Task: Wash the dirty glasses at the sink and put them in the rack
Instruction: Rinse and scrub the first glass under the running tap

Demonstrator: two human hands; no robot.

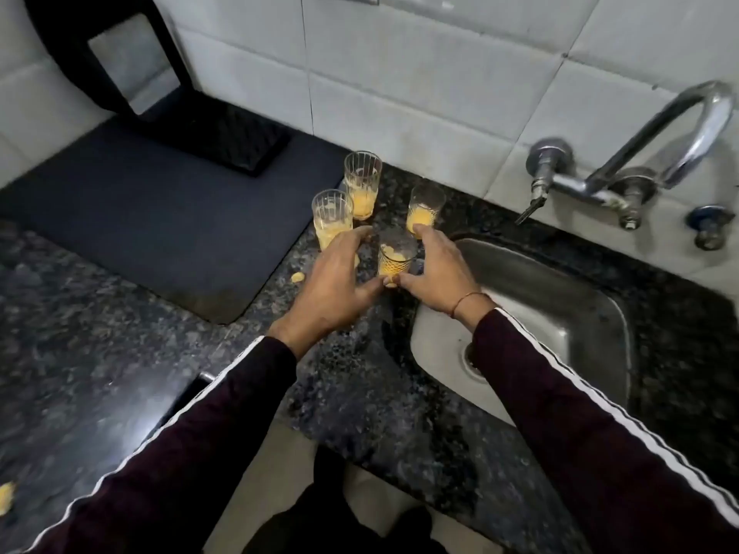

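Several small ribbed glasses smeared with yellow residue stand on the dark granite counter (120, 353), just left of the steel sink (560, 313). The nearest glass (395, 258) sits between my two hands. My left hand (336, 285) curves around its left side, fingertips reaching the left glass (332, 217). On the other side, my right hand (434, 269) has its fingertips at the base of the right glass (424, 209). Both thumbs meet at the near glass's foot, fingers apart. A taller glass (362, 181) stands at the back.
A dark mat (160, 217) covers the counter to the left, with a black ribbed tray (244, 141) and a black frame (120, 54) against the tiled wall. A chrome tap (640, 153) hangs above the sink. Yellow drips (296, 277) lie on the counter.
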